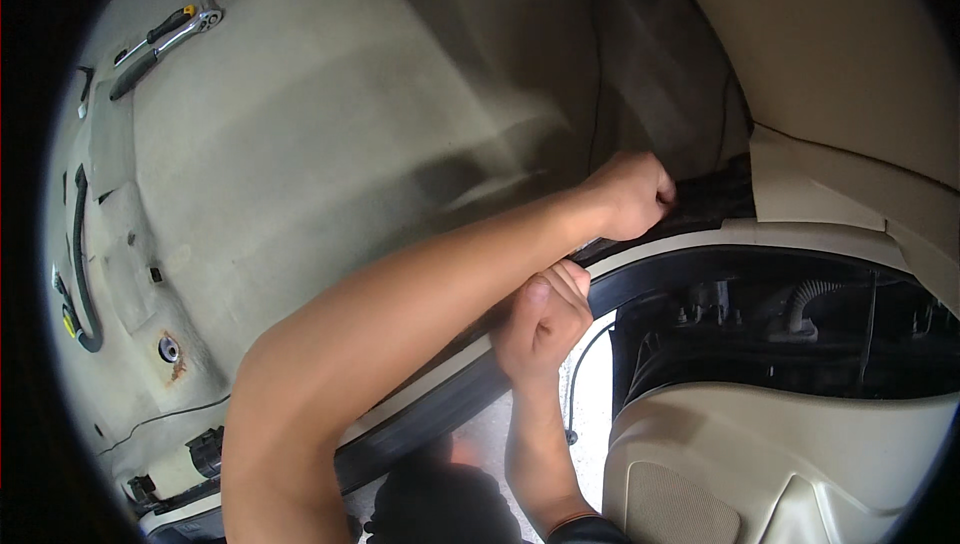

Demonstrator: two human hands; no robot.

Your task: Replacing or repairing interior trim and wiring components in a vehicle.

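My left hand [633,196] is closed in a fist at the front end of the door opening, where the grey floor carpet [330,134] meets the dark strip along the sill. Just below it, my right hand [545,324] is closed too, knuckles up, against the door sill [450,396] with its dark rubber edge. My left forearm crosses over the carpet and partly covers the sill. What either hand grips, if anything, is hidden by the fingers.
A ratchet [170,47] and a yellow-and-black screwdriver [160,32] lie far left on the carpet. Near them are a black wiring harness [82,264] and a rusty bolt hole [168,348]. The beige door panel [800,444] stands swung out at right, below a corrugated cable boot [805,302].
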